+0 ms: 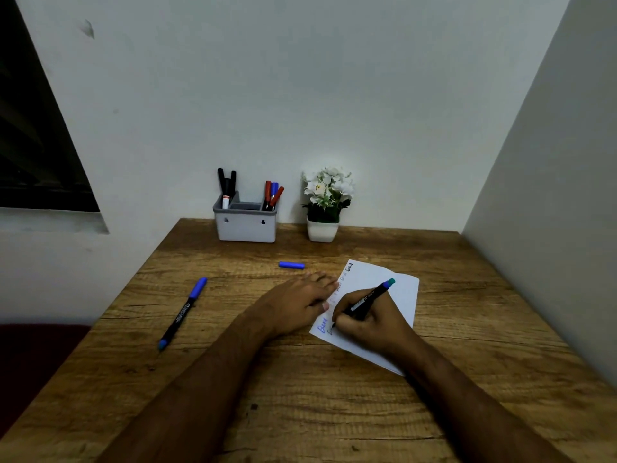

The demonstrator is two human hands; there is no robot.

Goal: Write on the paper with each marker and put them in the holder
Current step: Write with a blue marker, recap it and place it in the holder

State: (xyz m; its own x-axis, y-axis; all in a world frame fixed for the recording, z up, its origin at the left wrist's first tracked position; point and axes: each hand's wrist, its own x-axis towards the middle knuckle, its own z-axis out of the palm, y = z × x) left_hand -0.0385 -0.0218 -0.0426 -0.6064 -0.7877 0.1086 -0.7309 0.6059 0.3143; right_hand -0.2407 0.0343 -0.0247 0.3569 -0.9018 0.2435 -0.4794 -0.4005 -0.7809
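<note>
1. Wooden table [233, 379] lies nearest me.
2. Paper [400, 295] sits at two o'clock; my left hand [297, 304] presses it, fingers flat.
3. Holder [245, 223] stands at twelve.
4. My right hand [364, 324] pinches the marker [367, 300], tip on paper.
5. Blue cap [291, 265] lies at twelve.

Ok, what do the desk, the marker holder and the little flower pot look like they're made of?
Desk: wood or wood-look laminate, matte, going by the brown grain and knots.
Marker holder: probably moulded plastic, smooth pale grey with rounded corners.
Flower pot: white and smooth, either plastic or glazed ceramic; the view can't settle which.
</note>
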